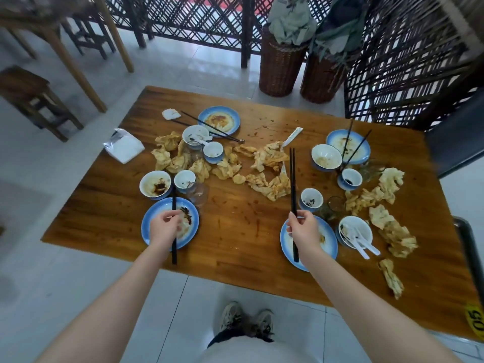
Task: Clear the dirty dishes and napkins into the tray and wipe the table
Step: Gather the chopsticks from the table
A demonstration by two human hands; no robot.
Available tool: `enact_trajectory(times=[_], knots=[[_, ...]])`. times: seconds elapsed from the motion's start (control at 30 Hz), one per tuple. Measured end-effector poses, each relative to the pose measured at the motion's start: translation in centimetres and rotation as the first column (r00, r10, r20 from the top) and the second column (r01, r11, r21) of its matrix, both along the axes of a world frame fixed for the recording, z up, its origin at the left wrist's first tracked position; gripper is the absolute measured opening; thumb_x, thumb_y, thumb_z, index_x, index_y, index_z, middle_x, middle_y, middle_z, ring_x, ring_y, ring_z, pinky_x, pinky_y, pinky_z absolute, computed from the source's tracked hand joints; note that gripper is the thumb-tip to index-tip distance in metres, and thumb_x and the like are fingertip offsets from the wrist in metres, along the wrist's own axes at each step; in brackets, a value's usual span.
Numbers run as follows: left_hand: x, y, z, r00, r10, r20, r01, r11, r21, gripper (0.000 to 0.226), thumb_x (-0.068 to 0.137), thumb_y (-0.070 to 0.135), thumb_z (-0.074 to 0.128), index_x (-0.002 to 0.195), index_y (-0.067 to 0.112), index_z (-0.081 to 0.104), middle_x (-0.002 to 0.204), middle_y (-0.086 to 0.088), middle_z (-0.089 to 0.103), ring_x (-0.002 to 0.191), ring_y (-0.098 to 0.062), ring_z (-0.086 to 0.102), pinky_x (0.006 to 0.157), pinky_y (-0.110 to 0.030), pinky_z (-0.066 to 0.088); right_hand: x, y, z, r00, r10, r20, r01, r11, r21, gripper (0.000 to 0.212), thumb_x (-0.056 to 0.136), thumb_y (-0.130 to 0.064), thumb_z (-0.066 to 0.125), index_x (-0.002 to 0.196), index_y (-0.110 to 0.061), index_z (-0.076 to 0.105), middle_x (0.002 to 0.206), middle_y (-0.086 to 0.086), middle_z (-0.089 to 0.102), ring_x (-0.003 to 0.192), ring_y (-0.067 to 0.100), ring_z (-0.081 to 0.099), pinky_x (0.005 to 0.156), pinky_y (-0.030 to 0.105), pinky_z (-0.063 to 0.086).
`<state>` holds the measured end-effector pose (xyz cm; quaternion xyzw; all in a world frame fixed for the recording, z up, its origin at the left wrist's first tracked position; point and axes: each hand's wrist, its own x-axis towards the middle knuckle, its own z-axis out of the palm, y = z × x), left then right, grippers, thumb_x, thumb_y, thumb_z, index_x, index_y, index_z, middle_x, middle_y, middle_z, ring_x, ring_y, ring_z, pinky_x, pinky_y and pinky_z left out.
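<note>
My left hand [165,227] grips a pair of black chopsticks [174,254] over a blue-rimmed plate [154,213] at the near left of the wooden table [235,239]. My right hand [303,231] holds another black pair of chopsticks [292,179] upright over a second blue-rimmed plate [330,244]. Dirty bowls [155,185] [326,157], small cups [311,199], two more plates [219,121] [360,148] and several crumpled stained napkins [264,174] [392,231] cover the table. No tray is in view.
A pack of white tissues [124,147] lies at the table's left edge. Clear glasses [199,193] [335,205] stand among the dishes. A bowl with white plastic spoons [355,230] sits at the near right. Wicker baskets [280,66] and a lattice screen stand behind; stools [28,98] at left.
</note>
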<state>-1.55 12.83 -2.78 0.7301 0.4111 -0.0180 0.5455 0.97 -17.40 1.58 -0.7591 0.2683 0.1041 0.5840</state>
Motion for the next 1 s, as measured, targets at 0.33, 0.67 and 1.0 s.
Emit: enact_trajectory(times=[0.33,0.67,1.0], knots=[[0.6,1.8,-1.0,0.977,-0.179,-0.12,0.201,0.957,0.21,0.026,0.089,0.006,0.063,0.115,0.01,0.06,0.116,-0.011,0.062,0.104,-0.026,0.059,0.075,-0.029,0.049,0.3,1.6,-0.6,0.995,0.09,0.032,-0.088,0.995,-0.042,0.008,0.099,-0.016,0.048,0.106,-0.016,0.052,0.087,-0.001,0.059,0.078,0.008,0.055,0.063,0.018,0.043],[2.0,1.9,-2.5,0.958,-0.262,-0.119,0.285,0.922,0.262,0.023,0.087,0.007,0.067,0.105,0.012,0.054,0.113,-0.013,0.06,0.104,-0.028,0.059,0.078,-0.033,0.05,0.7,2.0,-1.5,0.995,0.085,0.047,-0.084,0.996,-0.028,0.011,0.092,-0.019,0.062,0.102,-0.018,0.058,0.095,-0.005,0.064,0.089,0.004,0.059,0.067,0.013,0.042],[2.9,2.2,-3.3,0.955,-0.254,-0.153,0.288,0.915,0.281,0.018,0.089,0.007,0.063,0.1,0.012,0.05,0.103,-0.011,0.059,0.097,-0.025,0.059,0.078,-0.034,0.051,0.9,2.2,-1.9,0.997,0.068,0.046,-0.066,0.997,-0.043,0.015,0.091,-0.019,0.064,0.104,-0.019,0.059,0.097,-0.008,0.064,0.092,0.003,0.059,0.071,0.013,0.043]])
